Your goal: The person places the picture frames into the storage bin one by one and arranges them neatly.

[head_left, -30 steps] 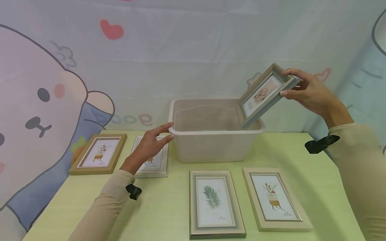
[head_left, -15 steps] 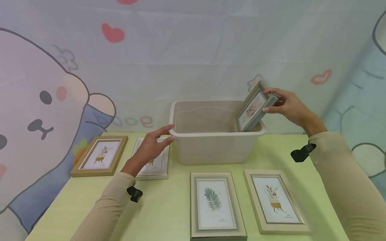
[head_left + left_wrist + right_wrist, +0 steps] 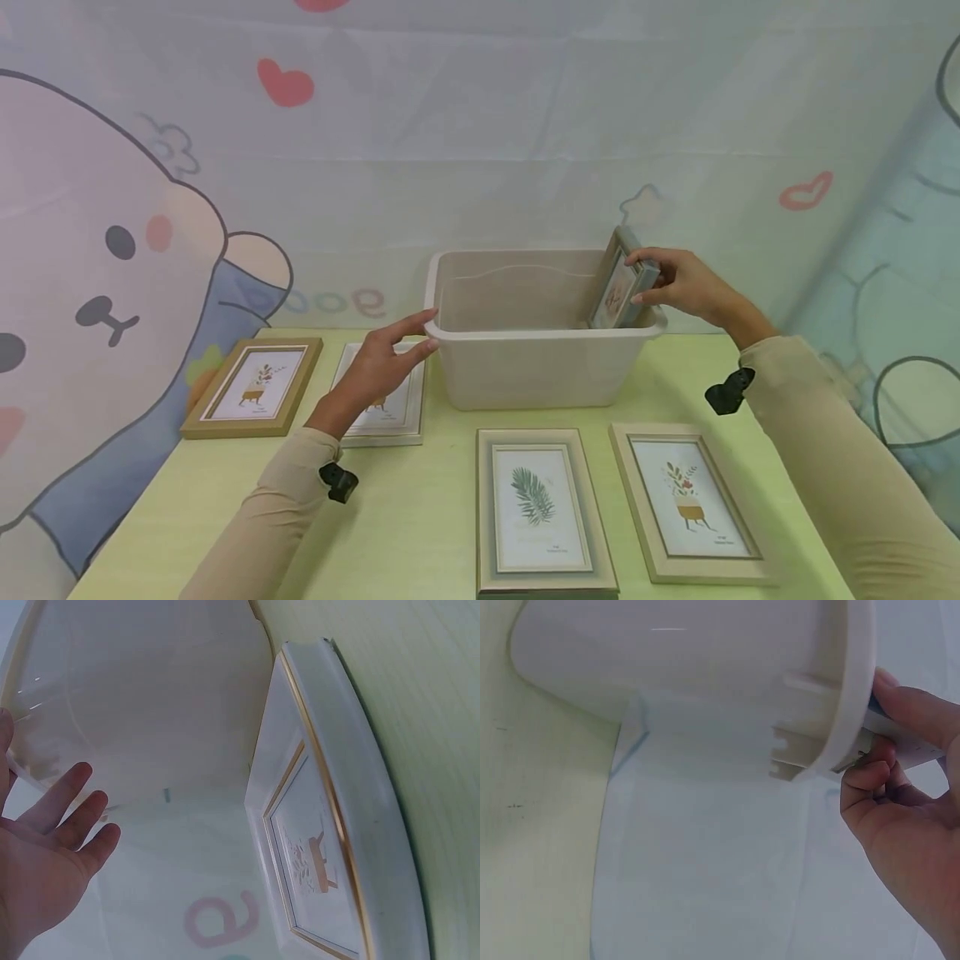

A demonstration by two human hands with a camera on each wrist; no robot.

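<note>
My right hand (image 3: 686,285) pinches the top end of a grey-beige picture frame (image 3: 618,292). The frame stands tilted inside the right end of a white plastic bin (image 3: 532,371), its lower part hidden by the front wall. In the right wrist view, thumb and fingers grip the frame just above the bin's rim (image 3: 855,690). My left hand (image 3: 378,367) holds the bin's front left corner between thumb and index finger; the other fingers (image 3: 75,799) are spread loosely. Beneath that hand lies a white picture frame (image 3: 405,400), partly covered by it in the head view.
On the light green table (image 3: 420,517), a brown picture frame (image 3: 296,392) lies at the far left. A frame with a green leaf print (image 3: 532,504) and a cream frame with a plant print (image 3: 690,504) lie in front. A cartoon-printed cloth (image 3: 480,125) hangs behind.
My right hand has moved left and down, lowering the grey-beige picture frame deeper into the bin and tipping it more upright. My left hand has stayed at the bin's corner.
</note>
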